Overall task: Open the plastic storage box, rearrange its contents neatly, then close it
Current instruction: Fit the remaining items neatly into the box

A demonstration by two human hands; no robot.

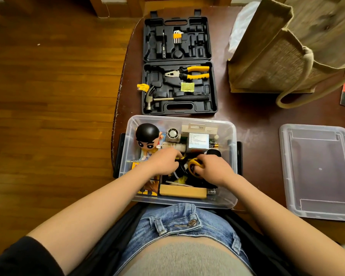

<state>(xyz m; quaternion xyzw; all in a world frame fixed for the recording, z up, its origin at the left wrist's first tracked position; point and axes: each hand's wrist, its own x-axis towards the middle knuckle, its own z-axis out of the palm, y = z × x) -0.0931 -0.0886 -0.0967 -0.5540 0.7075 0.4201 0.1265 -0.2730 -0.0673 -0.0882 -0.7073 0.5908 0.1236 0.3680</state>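
Clear storage box (232, 156) sat open at the tabletop's (255, 116) near edge, both hands inside. Left hand (163, 163) dug, fingers curled, grip unclear; right hand (213, 169) clutched yellow tape measure (193, 166). Lid (319, 172) at 3 o'clock, open tool case (177, 64) at 12, jute bag (283, 56) at 1.

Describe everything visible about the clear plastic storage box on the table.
The storage box is a rectangular tub of clear, slightly frosted plastic with rounded corners and black latches on its two short sides. It stands upright and open at the near edge of the dark table, just in front of the open black tool case. Its lid lies flat apart on the right. It is crowded with items, including a black-haired figurine. Both hands reach inside: the left hand among the contents, the right hand gripping a yellow tape measure.
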